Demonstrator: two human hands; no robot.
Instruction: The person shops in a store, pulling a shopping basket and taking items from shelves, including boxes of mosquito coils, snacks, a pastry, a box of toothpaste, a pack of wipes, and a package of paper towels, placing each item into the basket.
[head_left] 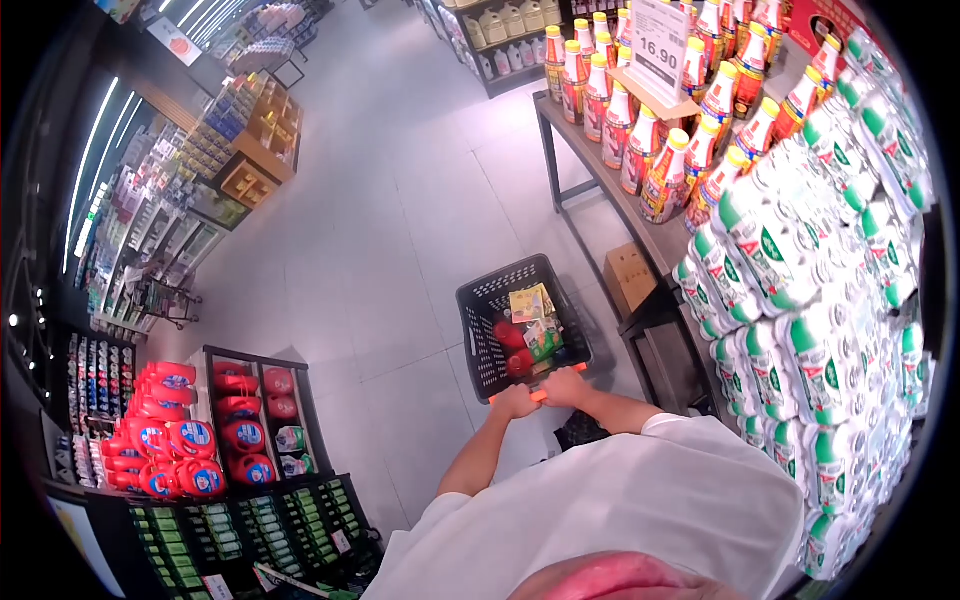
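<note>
Both of my hands are wrapped round the orange handle point(540, 396) of a black shopping cart point(478, 325). My left hand point(516, 402) is closed on the handle's left part, and my right hand point(566, 388) grips it a little further right. Inside the basket lie red round items point(510, 335), a yellowish packet point(530, 303) and a green-and-white packet point(545, 342). What these packets contain is too small to tell.
A table of yellow-capped bottles point(665, 175) with a price sign point(658, 50) stands right, beside stacked white-and-green packs point(800, 360). Left are red detergent jugs point(165, 430) on a shelf, and further shelves point(165, 210). A grey tiled aisle point(370, 200) runs ahead.
</note>
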